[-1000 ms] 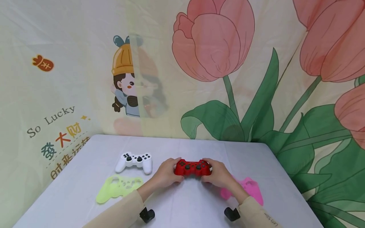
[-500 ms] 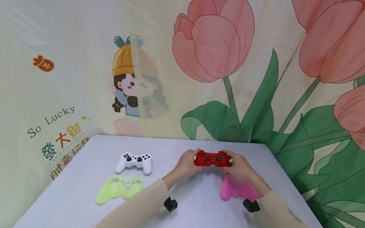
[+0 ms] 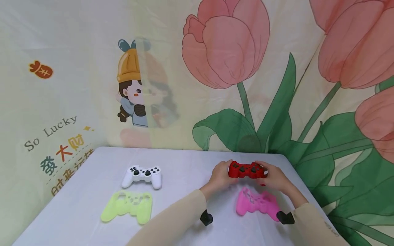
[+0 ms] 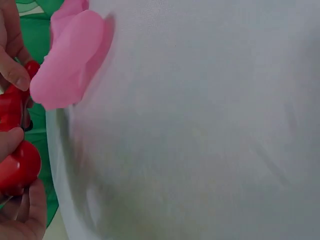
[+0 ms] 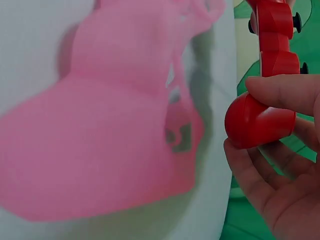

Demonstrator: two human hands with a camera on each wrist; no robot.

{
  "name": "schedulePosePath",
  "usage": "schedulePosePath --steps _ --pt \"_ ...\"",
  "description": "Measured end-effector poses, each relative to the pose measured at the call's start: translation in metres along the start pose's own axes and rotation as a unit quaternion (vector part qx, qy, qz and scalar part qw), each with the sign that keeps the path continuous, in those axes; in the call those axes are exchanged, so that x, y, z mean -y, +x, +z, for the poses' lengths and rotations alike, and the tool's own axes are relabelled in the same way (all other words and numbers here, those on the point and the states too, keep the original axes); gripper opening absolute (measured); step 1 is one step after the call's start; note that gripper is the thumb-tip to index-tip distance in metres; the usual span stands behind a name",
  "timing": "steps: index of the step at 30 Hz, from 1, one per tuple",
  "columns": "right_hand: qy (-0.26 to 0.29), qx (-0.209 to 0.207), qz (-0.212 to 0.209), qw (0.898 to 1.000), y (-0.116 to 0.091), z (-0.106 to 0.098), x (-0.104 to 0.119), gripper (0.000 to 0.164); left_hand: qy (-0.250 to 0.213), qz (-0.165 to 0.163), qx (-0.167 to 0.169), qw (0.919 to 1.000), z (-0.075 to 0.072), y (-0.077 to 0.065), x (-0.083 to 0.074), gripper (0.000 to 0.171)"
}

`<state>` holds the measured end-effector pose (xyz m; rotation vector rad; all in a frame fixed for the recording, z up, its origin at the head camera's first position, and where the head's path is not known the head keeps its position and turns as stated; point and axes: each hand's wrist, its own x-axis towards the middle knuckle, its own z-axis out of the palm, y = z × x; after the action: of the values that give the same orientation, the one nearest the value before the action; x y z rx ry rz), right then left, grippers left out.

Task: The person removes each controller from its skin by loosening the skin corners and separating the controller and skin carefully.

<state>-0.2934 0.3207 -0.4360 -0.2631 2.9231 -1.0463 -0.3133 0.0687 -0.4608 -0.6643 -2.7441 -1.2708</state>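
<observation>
Both hands grip a red game controller point(image 3: 247, 169) over the back right part of the table. My left hand point(image 3: 221, 175) holds its left grip, and my right hand point(image 3: 275, 176) holds the right one. In the right wrist view, the thumb lies on one side of the rounded red grip and the fingers curl round the other. Just nearer than the controller, a pink silicone controller cover point(image 3: 257, 201) lies on the table, its cut-outs showing. The same pink cover point(image 4: 70, 60) appears beside the hands in the left wrist view.
On the left of the table point(image 3: 184, 218) lies a white game controller point(image 3: 143, 174) with black sticks. A yellow-green silicone controller cover point(image 3: 127, 205) is in front of it. Behind the table's back edge hangs a printed tulip cloth point(image 3: 227, 51).
Both hands have carried the red controller to the right and slightly back. The pink cover, partly hidden by the right arm before, now shows almost fully. The view has shifted slightly.
</observation>
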Motion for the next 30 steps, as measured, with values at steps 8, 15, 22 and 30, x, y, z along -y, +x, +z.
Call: schedulePosePath --steps 8,15,22,30 --pt "-0.019 0.014 0.018 1.000 -0.005 -0.002 -0.020 0.083 0.009 -0.001 0.019 0.9998 0.022 0.008 -0.001 0.067" --pt "-0.038 0.021 0.033 0.999 -0.002 0.004 -0.030 0.081 0.020 -0.021 0.029 0.9991 0.027 0.008 0.000 0.070" --pt "-0.041 0.028 0.036 0.998 0.000 0.007 -0.031 0.082 0.011 -0.037 0.036 0.9986 0.028 0.006 0.003 0.074" --pt "-0.050 0.040 0.036 0.997 -0.001 0.007 -0.030 0.085 0.008 -0.037 0.053 0.9979 0.023 0.006 0.004 0.078"
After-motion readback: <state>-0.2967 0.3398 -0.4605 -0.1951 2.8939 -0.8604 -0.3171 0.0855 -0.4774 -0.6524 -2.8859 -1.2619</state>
